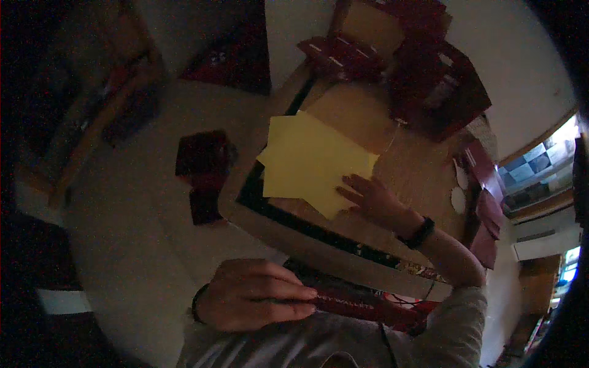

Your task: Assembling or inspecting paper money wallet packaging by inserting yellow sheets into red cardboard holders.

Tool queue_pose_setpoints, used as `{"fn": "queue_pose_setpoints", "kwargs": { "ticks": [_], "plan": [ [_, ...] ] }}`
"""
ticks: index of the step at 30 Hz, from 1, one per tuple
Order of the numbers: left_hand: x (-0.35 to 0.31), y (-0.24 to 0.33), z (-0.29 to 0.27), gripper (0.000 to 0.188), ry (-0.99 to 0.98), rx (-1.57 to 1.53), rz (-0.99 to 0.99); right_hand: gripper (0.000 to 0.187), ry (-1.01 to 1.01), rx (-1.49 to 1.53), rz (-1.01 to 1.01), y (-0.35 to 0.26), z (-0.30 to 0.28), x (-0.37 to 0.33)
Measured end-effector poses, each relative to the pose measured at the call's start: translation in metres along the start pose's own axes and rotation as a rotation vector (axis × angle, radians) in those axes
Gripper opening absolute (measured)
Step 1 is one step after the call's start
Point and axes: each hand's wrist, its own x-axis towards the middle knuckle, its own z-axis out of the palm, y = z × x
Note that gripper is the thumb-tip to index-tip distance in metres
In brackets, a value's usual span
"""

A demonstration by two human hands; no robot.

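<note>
Yellow paper sheets [313, 159] lie overlapped at different angles on the wooden table [392, 236], making a many-cornered shape. At their lower right corner, my right hand [377, 205] rests with fingers spread and its fingertips on or beside the paper. A dark band circles that wrist. Close to my body, my left hand [254, 297] is closed, thumb and fingers pressed together at the left end of a dark red strip-like thing [346, 302]. The dim light hides exactly how the fingers grip it.
Dark red boxes [438, 92] stand at the table's far right, beside flat red packages [346, 58]. White oval pieces [458, 199] and pinkish-red packets [489, 211] lie along the right side. A dark red box [202, 156] is on the floor, left of the table. A dark strip [294, 222] follows the near edge.
</note>
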Motion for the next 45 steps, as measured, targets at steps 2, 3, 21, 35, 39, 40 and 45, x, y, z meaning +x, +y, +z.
{"fn": "queue_pose_setpoints", "kwargs": {
  "ticks": [2,3,21,35,39,40,45],
  "plan": [
    [-0.007,0.002,-0.003,0.023,-0.022,-0.024,-0.012,0.048,-0.069,0.023,-0.023,-0.016,-0.011,-0.017],
    [-0.008,0.005,-0.003,0.023,-0.017,-0.053,-0.001,0.048,-0.126,-0.010,-0.040,-0.024,-0.023,-0.030],
    [0.010,0.010,0.011,0.033,-0.145,-0.392,0.017,0.017,0.032,0.472,0.355,-0.008,-0.120,0.021],
    [0.012,0.006,0.010,0.036,-0.178,-0.416,-0.023,0.022,-0.089,0.484,0.205,0.004,-0.062,0.027],
    [0.016,0.004,0.013,0.037,-0.126,-0.419,-0.017,0.017,-0.083,0.570,0.333,0.001,-0.059,0.029],
    [0.017,0.005,0.013,0.037,-0.083,-0.409,-0.015,0.017,-0.109,0.633,0.465,-0.001,-0.059,0.030],
    [0.017,0.007,0.017,0.036,-0.058,-0.422,-0.018,0.021,-0.054,0.659,0.430,0.002,-0.055,0.032]
  ]
}}
